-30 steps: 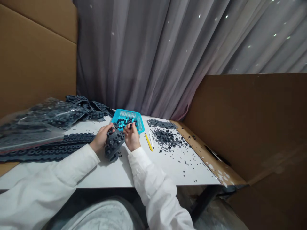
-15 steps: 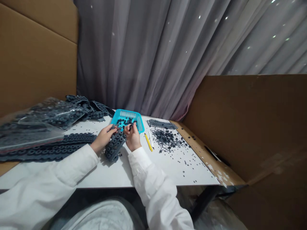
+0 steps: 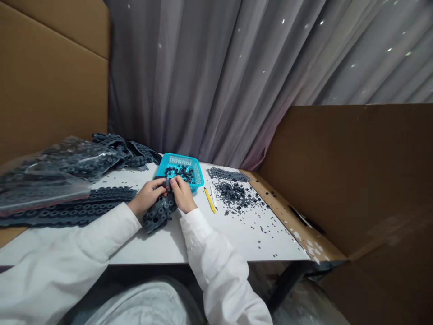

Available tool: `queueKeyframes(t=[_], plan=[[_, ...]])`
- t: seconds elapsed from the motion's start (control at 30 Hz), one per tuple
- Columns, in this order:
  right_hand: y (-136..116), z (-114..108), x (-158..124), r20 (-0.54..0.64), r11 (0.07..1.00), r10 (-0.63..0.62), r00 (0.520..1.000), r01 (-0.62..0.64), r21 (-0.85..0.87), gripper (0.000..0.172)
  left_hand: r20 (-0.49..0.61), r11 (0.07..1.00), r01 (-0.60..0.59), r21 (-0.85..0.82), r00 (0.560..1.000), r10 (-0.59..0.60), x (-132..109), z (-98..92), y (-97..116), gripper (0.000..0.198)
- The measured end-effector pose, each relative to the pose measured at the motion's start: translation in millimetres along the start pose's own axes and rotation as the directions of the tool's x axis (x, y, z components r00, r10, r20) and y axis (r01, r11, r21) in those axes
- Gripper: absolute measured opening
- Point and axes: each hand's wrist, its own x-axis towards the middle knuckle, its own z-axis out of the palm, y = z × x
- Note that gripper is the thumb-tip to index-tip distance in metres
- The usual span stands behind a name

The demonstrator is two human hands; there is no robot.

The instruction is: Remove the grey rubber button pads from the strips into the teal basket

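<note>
A dark rubber sheet with rows of round rings point(image 3: 159, 213) hangs from my hands over the white tabletop. My left hand point(image 3: 148, 197) grips its upper left edge, fingers closed. My right hand point(image 3: 182, 194) pinches the upper right edge, thumb and fingers close to those of my left hand. Just beyond my fingers stands a blue plastic basket point(image 3: 199, 177) with many small black pieces point(image 3: 184, 173) in it. Whether a small piece is between my fingertips is hidden.
Right of my hands lie a yellow pen point(image 3: 209, 200), a white pen point(image 3: 213, 197), a pile of black bits point(image 3: 233, 193) and a flat perforated sheet point(image 3: 228, 174). A clear bag point(image 3: 67, 167) and ringed strips point(image 3: 101, 205) cover the left side. Cardboard point(image 3: 355, 180) stands at right.
My right hand has moved from the basket's near edge leftward to the sheet, and its fingers now meet it beside my left hand. The sheet's lower end has shifted slightly left.
</note>
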Motion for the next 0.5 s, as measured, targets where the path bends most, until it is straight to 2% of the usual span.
queueKeyframes(t=[0.1,0.23,0.3,0.37,0.43,0.5], plan=[[-4.6,-2.3,-5.1,0.159,0.957,-0.104,0.982,0.142,-0.253,0.023,0.007,1.000,0.009,-0.014,1.000,-0.009,0.4,-1.1,-1.8,0.009],[-7.9,-6.9,-5.4,0.230,0.932,-0.093,0.969,0.166,-0.322,0.021,0.016,0.995,0.055,-0.087,0.998,-0.054,3.1,-1.3,0.0,0.025],[-8.5,-7.4,-4.9,0.227,0.960,-0.073,0.971,0.130,-0.247,0.026,0.047,0.986,0.099,-0.137,0.995,-0.093,3.1,-0.1,3.7,0.034],[-8.2,-4.9,-4.8,0.190,0.997,-0.041,0.981,0.053,-0.059,0.032,0.084,0.970,0.151,-0.188,0.987,-0.138,1.6,1.9,8.0,0.039],[-7.0,0.5,-5.0,0.138,0.987,0.000,0.990,-0.022,0.156,0.040,0.112,0.947,0.209,-0.243,0.976,-0.186,-0.7,3.9,11.4,0.040],[-5.9,6.6,-5.0,0.096,0.952,0.030,0.995,-0.058,0.299,0.047,0.120,0.916,0.262,-0.303,0.964,-0.236,-2.6,4.6,12.7,0.041]])
